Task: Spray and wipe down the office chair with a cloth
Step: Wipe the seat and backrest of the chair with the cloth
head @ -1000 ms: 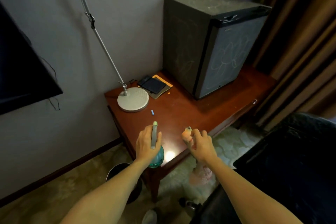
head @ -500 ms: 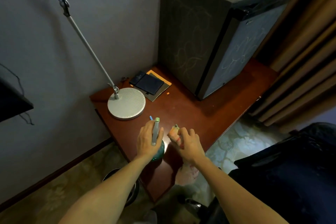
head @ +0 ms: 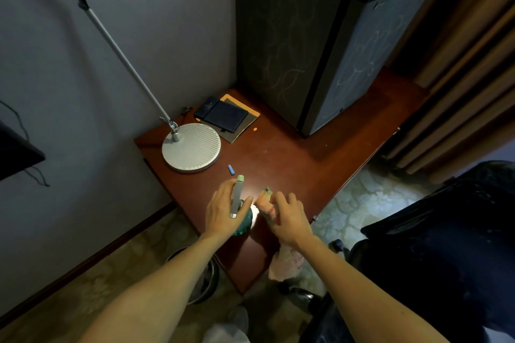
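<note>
I see the spray bottle (head: 244,220) with a teal body and a grey head; how much liquid is inside, I cannot tell. A round metal bin (head: 200,281) stands on the floor beside the desk (head: 292,153), and its content is hidden from me. The left hand (head: 224,213) is wrapped around the bottle's neck, above the near part of the desk. The right hand (head: 289,217) clenches a pinkish cloth (head: 284,262), which hangs down past the desk edge. The black office chair (head: 446,245) is on the right, apart from both hands. Compared with one second ago, both hands are further in over the desk and closer to the lamp base (head: 191,147).
</note>
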Motion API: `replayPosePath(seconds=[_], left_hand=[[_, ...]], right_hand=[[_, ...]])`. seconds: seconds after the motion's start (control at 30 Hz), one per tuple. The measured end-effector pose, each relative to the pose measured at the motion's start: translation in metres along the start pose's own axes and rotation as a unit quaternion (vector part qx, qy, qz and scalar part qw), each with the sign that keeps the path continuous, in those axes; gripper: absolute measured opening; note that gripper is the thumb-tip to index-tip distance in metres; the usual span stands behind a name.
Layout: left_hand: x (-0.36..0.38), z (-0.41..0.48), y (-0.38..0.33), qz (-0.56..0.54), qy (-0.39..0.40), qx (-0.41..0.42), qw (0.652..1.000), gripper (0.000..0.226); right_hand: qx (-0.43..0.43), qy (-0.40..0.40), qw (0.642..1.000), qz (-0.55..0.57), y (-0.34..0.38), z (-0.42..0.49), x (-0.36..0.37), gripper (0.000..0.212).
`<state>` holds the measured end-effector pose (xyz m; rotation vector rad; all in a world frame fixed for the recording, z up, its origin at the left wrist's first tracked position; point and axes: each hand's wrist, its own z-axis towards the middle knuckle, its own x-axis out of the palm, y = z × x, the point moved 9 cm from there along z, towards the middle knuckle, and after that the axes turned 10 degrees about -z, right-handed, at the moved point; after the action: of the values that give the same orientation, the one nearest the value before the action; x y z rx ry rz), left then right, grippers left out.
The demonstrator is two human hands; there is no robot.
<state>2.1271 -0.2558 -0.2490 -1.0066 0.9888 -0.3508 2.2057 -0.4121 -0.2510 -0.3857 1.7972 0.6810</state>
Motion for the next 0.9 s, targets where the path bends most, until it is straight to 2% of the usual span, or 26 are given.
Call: replayPosePath(seconds=[0.2, 0.43, 0.53, 0.67, 0.73, 0.83, 0.9], left_hand=[[-0.004, -0.022, 0.005, -0.013, 0.013, -0.074, 0.997, 0.068], [0.000, -0.092, -0.010, 0.041, -0.044, -0.133, 0.989, 0.083], [0.018, -0.130, -0.021, 0.039, -0.031, -0.154, 0.987, 0.085], [0.065, -0.178, -0.065, 0.035, 0.044, -0.094, 0.994, 0.075], [0.098, -0.198, -0.095, 0.042, 0.106, -0.026, 0.993, 0.072], [0.156, -0.237, -0.150, 0.073, 0.233, 0.087, 0.966, 0.072], [0.190, -0.263, -0.186, 0.079, 0.290, 0.138, 0.944, 0.073]], right_hand=[[0.003, -0.012, 1.000, -0.001, -0.014, -0.032, -0.006, 0.037], [0.026, -0.019, 0.999, 0.003, -0.058, -0.094, -0.009, 0.041], [0.035, -0.024, 0.999, -0.006, -0.084, -0.130, -0.010, 0.039], [0.059, -0.017, 0.998, -0.007, -0.125, -0.184, -0.008, 0.038], [0.073, -0.016, 0.997, -0.010, -0.147, -0.212, -0.008, 0.038], [0.084, -0.016, 0.996, -0.003, -0.178, -0.256, -0.005, 0.035], [0.086, -0.024, 0.996, 0.010, -0.194, -0.284, -0.004, 0.033]])
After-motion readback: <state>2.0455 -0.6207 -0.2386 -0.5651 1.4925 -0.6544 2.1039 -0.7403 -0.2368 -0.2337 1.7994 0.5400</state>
